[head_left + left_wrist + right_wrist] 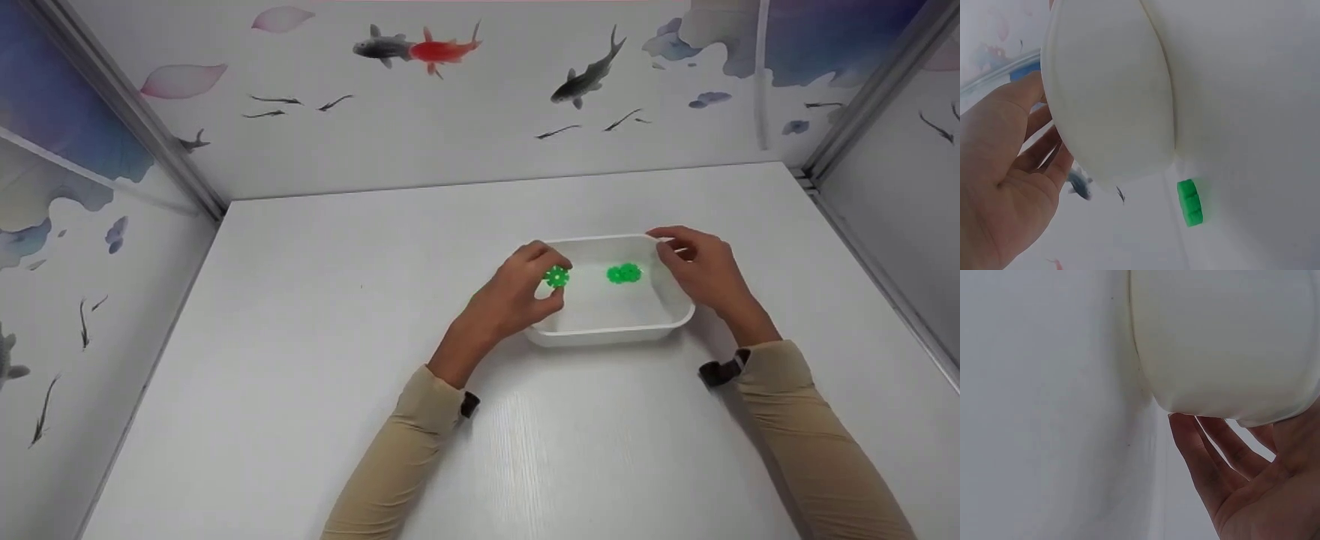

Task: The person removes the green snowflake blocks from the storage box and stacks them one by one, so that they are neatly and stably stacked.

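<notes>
Apart, the left hand point(517, 291) pinches a green snowflake disc point(556, 277) at the left end of the white tub point(606, 337), while the right hand point(703, 268) holds its far right rim. A slack pinch could drop the disc outside, near another green piece point(1189, 203).

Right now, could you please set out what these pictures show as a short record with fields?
Surface: white table
Container: white tray
Left hand: appears to pinch a green flower-shaped piece at the tray's left end
Right hand: holds the tray's right end
In the tray: green cluster, exact number of pieces unclear
Outside the tray: loose green piece on the table, seen in the left wrist view
Wall: printed with fish
</notes>
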{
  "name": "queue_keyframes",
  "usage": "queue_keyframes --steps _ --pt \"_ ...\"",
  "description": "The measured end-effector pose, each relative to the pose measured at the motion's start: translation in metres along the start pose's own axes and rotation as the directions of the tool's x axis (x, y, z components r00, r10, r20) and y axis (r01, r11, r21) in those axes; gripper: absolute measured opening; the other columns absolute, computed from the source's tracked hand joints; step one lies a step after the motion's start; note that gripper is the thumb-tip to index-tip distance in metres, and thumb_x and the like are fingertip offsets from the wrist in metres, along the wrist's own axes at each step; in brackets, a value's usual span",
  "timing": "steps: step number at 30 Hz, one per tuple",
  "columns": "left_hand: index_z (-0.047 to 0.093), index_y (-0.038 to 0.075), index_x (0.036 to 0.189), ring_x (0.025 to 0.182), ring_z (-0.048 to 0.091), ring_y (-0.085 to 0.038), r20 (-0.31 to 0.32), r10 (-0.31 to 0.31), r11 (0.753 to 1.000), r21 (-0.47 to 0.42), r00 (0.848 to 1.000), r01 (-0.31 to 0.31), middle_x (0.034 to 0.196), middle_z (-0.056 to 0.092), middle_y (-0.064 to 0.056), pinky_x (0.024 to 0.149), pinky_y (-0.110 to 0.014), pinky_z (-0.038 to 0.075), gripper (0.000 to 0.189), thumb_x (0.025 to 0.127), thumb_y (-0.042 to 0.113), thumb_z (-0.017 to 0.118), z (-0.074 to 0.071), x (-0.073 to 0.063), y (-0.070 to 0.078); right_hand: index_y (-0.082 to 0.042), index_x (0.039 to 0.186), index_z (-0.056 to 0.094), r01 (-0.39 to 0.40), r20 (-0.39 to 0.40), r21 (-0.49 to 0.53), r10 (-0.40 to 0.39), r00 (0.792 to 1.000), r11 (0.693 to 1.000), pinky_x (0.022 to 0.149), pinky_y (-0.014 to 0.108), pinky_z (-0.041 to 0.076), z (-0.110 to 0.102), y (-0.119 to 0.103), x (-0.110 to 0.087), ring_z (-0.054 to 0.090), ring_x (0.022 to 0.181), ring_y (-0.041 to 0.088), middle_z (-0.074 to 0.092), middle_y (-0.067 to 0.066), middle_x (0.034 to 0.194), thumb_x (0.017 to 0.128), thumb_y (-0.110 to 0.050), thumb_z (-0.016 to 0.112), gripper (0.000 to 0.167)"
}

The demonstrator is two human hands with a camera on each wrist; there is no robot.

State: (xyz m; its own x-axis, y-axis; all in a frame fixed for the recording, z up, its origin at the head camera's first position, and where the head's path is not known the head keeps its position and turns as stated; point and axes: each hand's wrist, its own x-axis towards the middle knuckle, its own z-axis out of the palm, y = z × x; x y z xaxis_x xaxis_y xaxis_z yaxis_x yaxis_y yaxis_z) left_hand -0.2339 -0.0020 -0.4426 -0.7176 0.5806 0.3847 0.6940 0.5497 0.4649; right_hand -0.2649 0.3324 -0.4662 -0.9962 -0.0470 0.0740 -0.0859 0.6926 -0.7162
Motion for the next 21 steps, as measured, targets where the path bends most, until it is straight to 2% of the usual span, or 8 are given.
queue_keyframes --steps 7,13,21 --pt "0.070 0.007 0.132 0.116 0.068 -0.021 -0.026 -0.097 0.993 -0.062 0.995 0.096 0.129 0.070 -0.010 0.100 -0.029 0.062 0.033 0.099 0.011 0.075 -0.015 -0.013 -0.015 -0.019 0.148 0.067 0.007 0.001 -0.004 -0.007 1.000 1.000 0.105 0.060 0.056 -0.001 0.000 0.000 0.068 0.123 0.041 0.069 0.022 0.142 0.113 -0.034 0.056 0.039" --pt "0.071 0.003 0.130 0.114 0.071 -0.023 -0.044 -0.166 0.980 -0.120 0.985 0.160 0.128 0.070 -0.012 0.098 -0.032 0.064 0.032 0.099 0.008 0.075 -0.026 -0.026 -0.028 -0.018 0.146 0.068 0.023 -0.027 -0.008 -0.024 0.999 1.000 0.102 0.057 0.058 0.001 0.002 -0.001 0.070 0.119 0.039 0.071 0.020 0.138 0.113 -0.031 0.056 0.038" --pt "0.072 0.005 0.130 0.112 0.073 -0.022 -0.031 -0.250 0.963 -0.115 0.968 0.245 0.129 0.070 -0.010 0.098 -0.032 0.064 0.033 0.099 0.011 0.076 -0.035 -0.039 -0.041 -0.018 0.146 0.068 0.028 -0.027 0.008 -0.028 0.999 1.000 0.104 0.058 0.057 0.002 0.003 0.001 0.069 0.120 0.039 0.070 0.020 0.139 0.112 -0.032 0.057 0.038"
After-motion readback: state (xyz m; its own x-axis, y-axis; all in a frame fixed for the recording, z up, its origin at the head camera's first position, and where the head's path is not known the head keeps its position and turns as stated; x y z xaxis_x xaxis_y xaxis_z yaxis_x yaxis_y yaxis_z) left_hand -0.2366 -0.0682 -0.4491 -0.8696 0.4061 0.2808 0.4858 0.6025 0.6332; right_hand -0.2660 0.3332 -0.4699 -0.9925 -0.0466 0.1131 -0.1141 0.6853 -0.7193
